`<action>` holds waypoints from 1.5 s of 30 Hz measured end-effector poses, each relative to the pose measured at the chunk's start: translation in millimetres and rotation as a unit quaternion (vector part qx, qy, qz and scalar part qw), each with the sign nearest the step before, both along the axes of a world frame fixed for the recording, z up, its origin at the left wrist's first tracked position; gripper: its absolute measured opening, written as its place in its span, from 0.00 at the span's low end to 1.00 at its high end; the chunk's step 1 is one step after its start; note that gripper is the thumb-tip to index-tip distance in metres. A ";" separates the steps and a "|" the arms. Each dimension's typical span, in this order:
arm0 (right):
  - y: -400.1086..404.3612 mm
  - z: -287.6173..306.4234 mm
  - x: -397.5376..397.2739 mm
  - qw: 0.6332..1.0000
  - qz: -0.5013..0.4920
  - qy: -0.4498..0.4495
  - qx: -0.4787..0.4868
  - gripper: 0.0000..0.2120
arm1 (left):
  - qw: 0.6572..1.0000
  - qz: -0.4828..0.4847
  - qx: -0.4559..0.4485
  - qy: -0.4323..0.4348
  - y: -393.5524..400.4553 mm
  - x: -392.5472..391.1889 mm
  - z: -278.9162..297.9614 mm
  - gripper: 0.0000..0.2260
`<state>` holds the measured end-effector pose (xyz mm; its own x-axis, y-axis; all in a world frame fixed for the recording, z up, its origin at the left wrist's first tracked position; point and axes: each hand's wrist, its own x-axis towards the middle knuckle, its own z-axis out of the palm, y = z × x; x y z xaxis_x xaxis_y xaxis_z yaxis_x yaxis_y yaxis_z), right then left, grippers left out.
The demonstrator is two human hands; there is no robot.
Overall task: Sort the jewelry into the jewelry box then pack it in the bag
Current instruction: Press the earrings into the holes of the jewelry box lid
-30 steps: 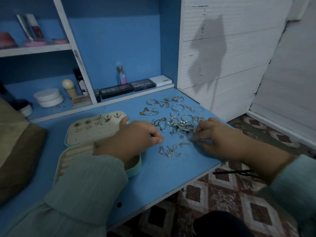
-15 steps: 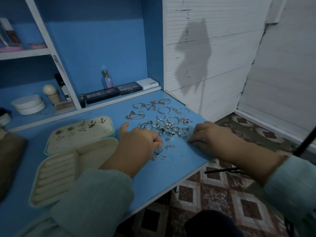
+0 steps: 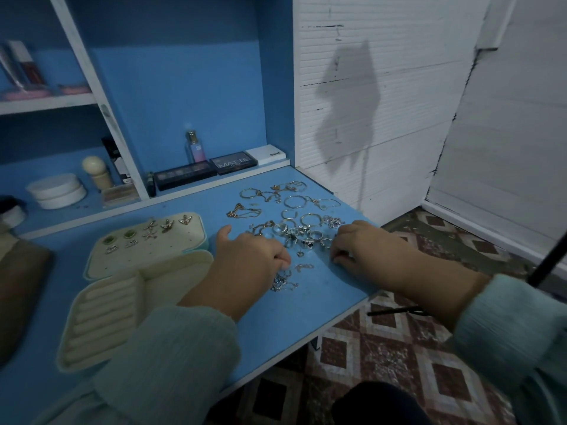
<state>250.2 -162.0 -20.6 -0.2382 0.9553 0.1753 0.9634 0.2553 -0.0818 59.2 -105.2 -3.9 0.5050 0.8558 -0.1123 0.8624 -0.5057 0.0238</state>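
Jewelry [image 3: 291, 216] is scattered on the worktop [image 3: 276, 317], right of the opened box [image 3: 122, 286]. Left hand [image 3: 248, 256] and right hand [image 3: 365, 246] are curled at the pile; grasp cannot be told.

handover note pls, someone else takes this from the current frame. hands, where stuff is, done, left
Left hand: fingers curled at the near edge of the loose jewelry pile; a grip can't be confirmed.
Right hand: fingers curled at the pile's right edge, same doubt.
Jewelry box: open on the blue desk, left of the hands. Its lid panel holds several earring pairs; the ring rolls look empty.
Bag: far left, only partly in view.
Done: some earrings placed.
Left: rings, hoops and chains on the desk, then close the box and pack it.
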 end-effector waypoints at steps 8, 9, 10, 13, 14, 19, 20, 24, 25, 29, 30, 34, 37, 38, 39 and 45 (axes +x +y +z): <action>6.0 25.6 -5.3 0.994 -0.026 0.103 -0.002 0.07 | 0.994 0.020 -0.020 -0.106 2.6 -16.8 6.5 0.11; 7.8 29.8 -4.1 0.993 -0.034 0.111 -0.012 0.07 | 0.992 0.026 -0.019 -0.123 4.3 -21.0 6.1 0.10; 10.1 33.2 -3.7 0.992 -0.039 0.114 -0.025 0.07 | 0.989 0.033 -0.020 -0.141 5.5 -26.1 5.4 0.10; 18.4 38.0 -6.7 0.991 -0.037 0.100 -0.079 0.08 | 0.986 0.042 -0.007 -0.160 8.1 -40.3 6.2 0.10; 21.8 39.2 -9.5 0.990 -0.033 0.093 -0.096 0.07 | 0.987 0.046 0.001 -0.153 8.8 -44.7 7.3 0.10; 43.8 52.2 -29.3 0.982 0.003 0.095 -0.162 0.03 | 0.988 0.062 0.019 -0.138 14.4 -67.6 18.7 0.08; 48.4 55.2 -33.2 0.980 0.010 0.096 -0.173 0.03 | 0.988 0.061 0.018 -0.140 15.1 -73.0 20.7 0.07; 66.8 63.9 -47.9 0.976 0.036 0.096 -0.192 0.03 | 0.986 0.057 0.021 -0.156 21.6 -94.8 25.0 0.05; 70.7 65.0 -51.8 0.975 0.042 0.100 -0.193 0.03 | 0.984 0.060 0.021 -0.165 23.5 -99.5 25.4 0.05; 90.1 65.3 -72.0 0.969 0.051 0.154 -0.188 0.05 | 0.975 0.106 0.019 -0.195 30.0 -115.5 25.3 0.07; 95.6 64.3 -78.8 0.965 0.050 0.179 -0.186 0.06 | 0.970 0.119 0.013 -0.210 31.8 -119.5 24.7 0.09; 116.7 59.2 -112.0 0.939 0.052 0.282 -0.190 0.07 | 0.947 0.175 0.008 -0.271 35.7 -136.1 24.2 0.09; 131.5 53.1 -135.9 0.929 0.056 0.309 -0.193 0.08 | 0.927 0.215 -0.005 -0.308 36.5 -149.5 24.2 0.06; 136.2 50.7 -142.9 0.926 0.054 0.317 -0.196 0.08 | 0.922 0.225 -0.007 -0.314 36.8 -153.6 24.7 0.05; 140.2 48.6 -149.1 0.924 0.052 0.322 -0.198 0.08 | 0.919 0.233 -0.008 -0.317 36.8 -157.4 25.4 0.05; 157.9 36.1 -171.8 0.908 0.032 0.357 -0.216 0.12 | 0.889 0.271 -0.012 -0.369 36.2 -177.6 23.9 0.05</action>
